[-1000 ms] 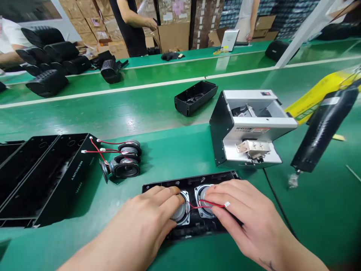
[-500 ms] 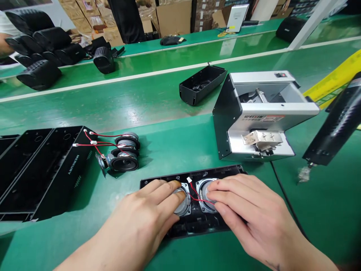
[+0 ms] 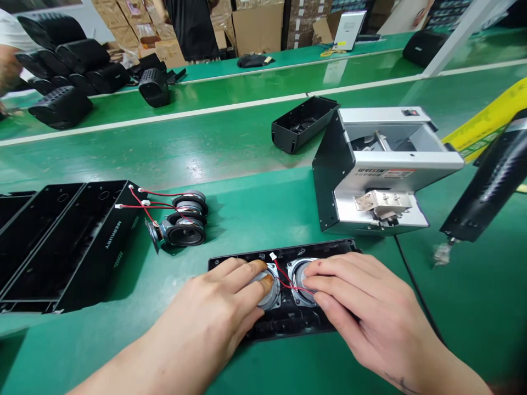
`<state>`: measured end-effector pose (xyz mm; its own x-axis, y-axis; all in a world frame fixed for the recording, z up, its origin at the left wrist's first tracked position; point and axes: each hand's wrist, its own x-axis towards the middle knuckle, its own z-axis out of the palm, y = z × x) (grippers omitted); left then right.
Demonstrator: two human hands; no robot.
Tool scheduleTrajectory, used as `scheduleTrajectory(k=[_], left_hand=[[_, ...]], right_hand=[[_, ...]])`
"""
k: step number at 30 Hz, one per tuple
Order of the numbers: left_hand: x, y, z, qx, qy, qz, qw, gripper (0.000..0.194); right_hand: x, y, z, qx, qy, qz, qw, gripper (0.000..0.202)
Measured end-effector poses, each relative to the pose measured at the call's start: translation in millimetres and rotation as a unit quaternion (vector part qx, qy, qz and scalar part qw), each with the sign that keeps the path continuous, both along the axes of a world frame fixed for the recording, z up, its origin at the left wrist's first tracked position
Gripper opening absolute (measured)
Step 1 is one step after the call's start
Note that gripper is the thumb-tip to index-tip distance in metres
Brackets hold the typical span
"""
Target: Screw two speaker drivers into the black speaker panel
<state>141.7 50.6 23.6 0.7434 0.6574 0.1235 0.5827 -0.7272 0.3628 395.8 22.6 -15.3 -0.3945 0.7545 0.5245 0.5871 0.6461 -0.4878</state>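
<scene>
Fingertips of the left hand and right hand pressed flat, gripping nothing, seating two speaker drivers into the black panel; fastening probably followed.

"MERCURY" runs in white letters down the side wall of the black housing at nine o'clock. Grey screw feeder at two o'clock: front strip reads roughly "WEIXIN"; its smaller print is illegible.
</scene>
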Motion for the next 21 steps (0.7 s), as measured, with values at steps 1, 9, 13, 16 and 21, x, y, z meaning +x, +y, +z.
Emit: scheduleTrajectory(k=[1, 9, 13, 16, 21], left_hand=[[0.2, 0.1, 0.1, -0.001, 0.004, 0.000, 1.000, 0.023], [1.8, -0.6, 3.9, 0.015, 0.018, 0.002, 1.000, 0.021], [-0.5, 0.8, 3.3, 0.031, 0.027, -0.019, 0.999, 0.020], [-2.9, 1.9, 1.2, 0.028, 0.017, -0.026, 0.999, 0.022], [-4.7, 0.9, -1.8, 0.014, 0.002, -0.017, 1.000, 0.020]], right_hand=[[0.2, -0.3, -0.3, 0.001, 0.000, -0.002, 1.000, 0.019], [-1.1, 0.4, -0.7, 0.007, 0.001, -0.001, 1.000, 0.018], [-0.1, 0.2, -2.1, 0.012, -0.002, -0.003, 1.000, 0.018], [1.7, 0.5, -3.4, 0.015, -0.001, -0.003, 1.000, 0.019], [-3.6, 1.8, -1.2, 0.024, -0.011, -0.002, 1.000, 0.019]])
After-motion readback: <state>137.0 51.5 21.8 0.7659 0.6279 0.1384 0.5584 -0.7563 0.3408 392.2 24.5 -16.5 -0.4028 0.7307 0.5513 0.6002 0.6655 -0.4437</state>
